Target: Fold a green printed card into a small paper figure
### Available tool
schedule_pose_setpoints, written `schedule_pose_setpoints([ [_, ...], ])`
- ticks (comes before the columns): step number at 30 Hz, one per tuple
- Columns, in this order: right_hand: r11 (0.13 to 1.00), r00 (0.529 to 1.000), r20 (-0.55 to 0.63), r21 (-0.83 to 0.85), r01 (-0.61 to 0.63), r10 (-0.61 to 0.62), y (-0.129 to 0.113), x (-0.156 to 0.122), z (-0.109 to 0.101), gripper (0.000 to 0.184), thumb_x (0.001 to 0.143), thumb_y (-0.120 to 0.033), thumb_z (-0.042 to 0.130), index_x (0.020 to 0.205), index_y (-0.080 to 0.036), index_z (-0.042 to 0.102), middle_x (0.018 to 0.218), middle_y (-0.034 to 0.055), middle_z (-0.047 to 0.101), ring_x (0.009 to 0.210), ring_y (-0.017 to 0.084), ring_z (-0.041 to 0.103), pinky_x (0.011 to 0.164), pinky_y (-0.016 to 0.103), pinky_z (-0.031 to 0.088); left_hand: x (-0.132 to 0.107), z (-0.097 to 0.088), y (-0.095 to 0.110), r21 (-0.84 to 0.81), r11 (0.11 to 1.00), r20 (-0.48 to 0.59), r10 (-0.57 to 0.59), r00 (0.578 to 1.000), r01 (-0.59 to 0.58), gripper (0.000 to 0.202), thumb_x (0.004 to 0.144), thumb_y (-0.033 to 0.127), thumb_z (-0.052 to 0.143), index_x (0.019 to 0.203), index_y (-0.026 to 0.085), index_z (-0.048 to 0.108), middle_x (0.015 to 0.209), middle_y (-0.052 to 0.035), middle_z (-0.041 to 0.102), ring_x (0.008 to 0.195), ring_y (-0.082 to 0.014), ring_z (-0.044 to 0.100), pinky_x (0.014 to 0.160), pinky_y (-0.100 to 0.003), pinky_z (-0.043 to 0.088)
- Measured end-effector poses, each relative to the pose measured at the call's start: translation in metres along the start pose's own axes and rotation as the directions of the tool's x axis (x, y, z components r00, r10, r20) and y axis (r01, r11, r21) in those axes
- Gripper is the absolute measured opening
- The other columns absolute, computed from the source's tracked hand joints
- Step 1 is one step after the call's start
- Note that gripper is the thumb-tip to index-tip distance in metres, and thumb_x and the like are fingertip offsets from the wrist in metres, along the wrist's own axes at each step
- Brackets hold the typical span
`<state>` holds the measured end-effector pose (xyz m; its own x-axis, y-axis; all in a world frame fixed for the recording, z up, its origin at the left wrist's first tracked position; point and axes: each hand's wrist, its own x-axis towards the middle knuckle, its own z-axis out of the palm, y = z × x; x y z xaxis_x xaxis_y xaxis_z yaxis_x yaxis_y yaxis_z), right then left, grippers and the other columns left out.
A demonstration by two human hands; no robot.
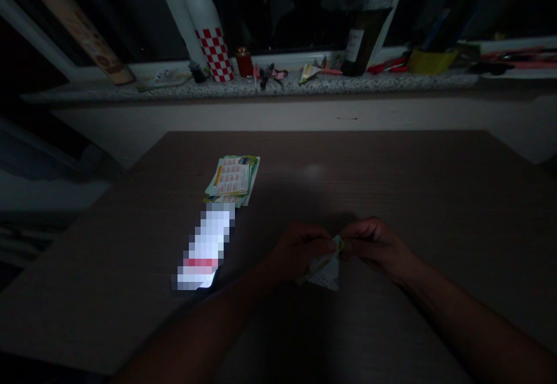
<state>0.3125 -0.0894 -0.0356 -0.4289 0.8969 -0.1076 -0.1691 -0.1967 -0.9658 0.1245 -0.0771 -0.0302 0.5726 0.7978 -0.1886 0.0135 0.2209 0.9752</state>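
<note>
Across most of the lower view, a wide, wood-grained bench (435,192) in dim light. Behind it, a speckled windowsill (278,87) under dark panes. Standing on the sill, a white bottle with red checks (211,36) and, farther right, a dark bottle with a pale label (361,42). Close together over the bench's near middle, left hand (293,253) and right hand (385,250). Left of both, lying on the bench, a lit phone (204,247), screen blurred into blocks. Just beyond its far end, a loose stack of printed sheets (232,176). Between the hands, a folded printed paper (328,274): left grip clamped on its upper part, right grip pinched at its tip. Cannot tell whether touching the bench below. Smallest, on the sill beside the checked bottle, a red jar (244,64).
</note>
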Motion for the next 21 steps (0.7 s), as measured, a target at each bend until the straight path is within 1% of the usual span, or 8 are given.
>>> schedule_pose_setpoints([
  [6,0.998,1.000,0.004,-0.057,0.004,-0.004,-0.0011,0.0003,0.0003,0.016,0.070,-0.032,0.075,0.071,-0.016,0.074,0.061,0.0017,0.069,0.053,0.010,0.059,0.053,0.021,0.048,0.0002,-0.0009,0.0017,0.047,0.999,0.002,-0.011,1.000,0.010,0.028,0.071,0.040,0.062,0.063,0.013,0.061,0.047,0.0053,0.042,0.043,-0.0048,0.035,0.042,-0.018,0.026],
  [10,0.996,1.000,-0.002,-0.087,0.008,-0.008,-0.0028,0.0007,0.0009,0.016,0.069,-0.032,0.075,0.071,-0.016,0.074,0.060,0.0015,0.069,0.052,0.010,0.059,0.051,0.021,0.047,0.0002,-0.0017,0.0009,0.073,0.997,0.012,-0.009,1.000,0.008,0.028,0.072,0.040,0.061,0.063,0.013,0.060,0.048,0.0056,0.041,0.043,-0.0050,0.034,0.043,-0.018,0.026],
  [16,0.996,1.000,-0.023,-0.085,0.001,-0.003,-0.0006,0.0000,-0.0005,0.012,0.067,-0.027,0.077,0.070,-0.017,0.073,0.058,-0.0005,0.067,0.049,0.008,0.057,0.049,0.019,0.045,-0.0001,-0.0029,-0.0012,0.127,0.991,0.065,0.030,0.997,-0.038,0.027,0.076,0.036,0.058,0.063,0.013,0.057,0.051,0.0055,0.041,0.046,-0.0050,0.034,0.044,-0.018,0.026],
  [21,0.995,0.999,-0.034,-0.094,-0.019,0.016,0.0006,-0.0002,-0.0013,0.012,0.065,-0.026,0.076,0.068,-0.015,0.072,0.059,0.0001,0.067,0.048,0.008,0.056,0.048,0.020,0.045,-0.0012,-0.0036,-0.0022,0.204,0.972,0.095,0.098,0.991,-0.116,0.027,0.081,0.034,0.056,0.064,0.013,0.056,0.054,0.0050,0.041,0.049,-0.0054,0.035,0.046,-0.018,0.027],
])
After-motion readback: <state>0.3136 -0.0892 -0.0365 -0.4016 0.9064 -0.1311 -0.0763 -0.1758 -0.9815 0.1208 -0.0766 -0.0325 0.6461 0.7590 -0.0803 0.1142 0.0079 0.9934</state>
